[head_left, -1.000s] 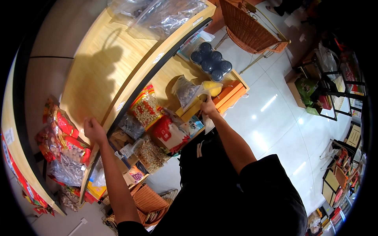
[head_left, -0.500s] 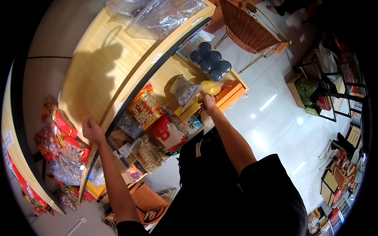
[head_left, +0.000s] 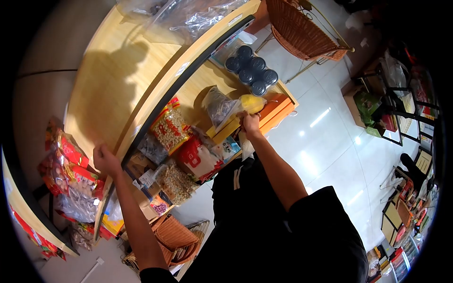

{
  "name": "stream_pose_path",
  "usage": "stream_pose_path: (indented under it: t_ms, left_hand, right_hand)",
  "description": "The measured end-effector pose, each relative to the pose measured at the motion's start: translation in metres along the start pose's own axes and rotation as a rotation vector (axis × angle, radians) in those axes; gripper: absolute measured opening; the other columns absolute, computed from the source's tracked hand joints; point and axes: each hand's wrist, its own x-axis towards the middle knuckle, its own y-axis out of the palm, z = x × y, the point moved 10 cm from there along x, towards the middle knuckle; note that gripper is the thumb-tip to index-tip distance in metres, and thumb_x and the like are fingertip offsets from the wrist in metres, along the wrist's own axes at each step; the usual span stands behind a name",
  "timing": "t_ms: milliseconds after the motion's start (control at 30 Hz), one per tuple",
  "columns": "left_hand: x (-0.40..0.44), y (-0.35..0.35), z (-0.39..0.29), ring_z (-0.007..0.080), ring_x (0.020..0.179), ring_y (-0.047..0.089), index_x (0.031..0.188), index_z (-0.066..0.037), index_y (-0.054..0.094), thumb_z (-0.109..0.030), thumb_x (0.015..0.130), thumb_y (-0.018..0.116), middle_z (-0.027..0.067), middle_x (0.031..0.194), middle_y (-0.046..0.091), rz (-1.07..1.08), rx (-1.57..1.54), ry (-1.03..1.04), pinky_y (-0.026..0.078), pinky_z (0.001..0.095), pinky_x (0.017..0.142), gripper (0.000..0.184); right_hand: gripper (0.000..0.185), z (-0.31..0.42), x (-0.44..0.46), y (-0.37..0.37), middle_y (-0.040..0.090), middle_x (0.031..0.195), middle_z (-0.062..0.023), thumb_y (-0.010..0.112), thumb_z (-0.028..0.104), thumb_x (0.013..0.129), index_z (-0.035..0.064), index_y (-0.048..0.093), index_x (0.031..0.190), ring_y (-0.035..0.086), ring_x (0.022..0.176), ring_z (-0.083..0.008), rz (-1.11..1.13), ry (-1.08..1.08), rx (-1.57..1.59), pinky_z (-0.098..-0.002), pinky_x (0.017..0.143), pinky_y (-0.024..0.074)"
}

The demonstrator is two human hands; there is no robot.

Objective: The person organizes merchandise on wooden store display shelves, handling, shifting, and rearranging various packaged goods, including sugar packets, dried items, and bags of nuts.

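Observation:
My left hand (head_left: pixel 106 160) is closed over the bare wooden upper shelf (head_left: pixel 111 80), near its front edge and beside red bags of nuts (head_left: pixel 78 172); what it holds, if anything, is hidden. On the lower shelf, my right hand (head_left: pixel 251 123) has its fingers closed at the yellow bag (head_left: pixel 252 104), beside orange boxes (head_left: pixel 275 113). A clear bag with greyish contents (head_left: pixel 219 107) leans to the left of it. Whether my right fingers grip the yellow bag cannot be made out. A pack of dark-lidded cans (head_left: pixel 252 70) stands behind.
Bags of nuts (head_left: pixel 169 127) and a red-and-white bag (head_left: pixel 198 158) fill the lower shelf's near part. Clear plastic bags (head_left: pixel 188 21) lie at the upper shelf's far end. A wicker basket (head_left: pixel 302 35) stands beyond, and black racks (head_left: pixel 401 111) are at the right.
The view has shifted slightly. My right hand has moved a little closer against the yellow bag's lower side. My left hand stays closed over the upper shelf.

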Motion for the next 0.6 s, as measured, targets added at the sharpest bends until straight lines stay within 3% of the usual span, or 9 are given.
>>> stream_pose_path:
  t_ms: [267, 467, 600]
  left_hand:
    - [0.000, -0.004, 0.001, 0.0168, 0.066, 0.059, 0.083, 0.003, 0.064, -0.014, 0.085, 0.057, 0.0083, 0.074, 0.064, 0.006, 0.142, -0.019, 0.046, 0.0293, 0.064, 0.018]
    - [-0.002, -0.006, -0.007, 0.0170, 0.065, 0.058, 0.082, 0.003, 0.063, -0.016, 0.085, 0.056, 0.0086, 0.072, 0.064, 0.001, 0.180, 0.004, 0.046, 0.0297, 0.063, 0.021]
    - [-0.002, -0.004, -0.004, 0.0166, 0.065, 0.058, 0.082, 0.004, 0.063, -0.016, 0.085, 0.056, 0.0085, 0.072, 0.064, -0.002, 0.131, -0.014, 0.046, 0.0295, 0.062, 0.021]
  right_hand:
    - [0.032, -0.007, -0.013, -0.009, 0.046, 0.060, -0.0043, 0.049, 0.027, 0.094, 0.0007, 0.068, 0.096, 0.036, 0.042, -0.0126, 0.016, 0.034, 0.007, -0.0284, 0.038, 0.0277]
    - [0.034, -0.008, -0.014, -0.005, 0.046, 0.060, -0.0035, 0.056, 0.035, 0.091, 0.0040, 0.069, 0.096, 0.034, 0.042, -0.0124, 0.009, 0.069, -0.007, -0.0290, 0.039, 0.0277]
    - [0.034, -0.001, -0.018, -0.003, 0.053, 0.059, -0.0078, 0.059, 0.033, 0.091, 0.0014, 0.070, 0.095, 0.037, 0.037, -0.0128, -0.026, 0.048, 0.012, -0.0276, 0.035, 0.0271]
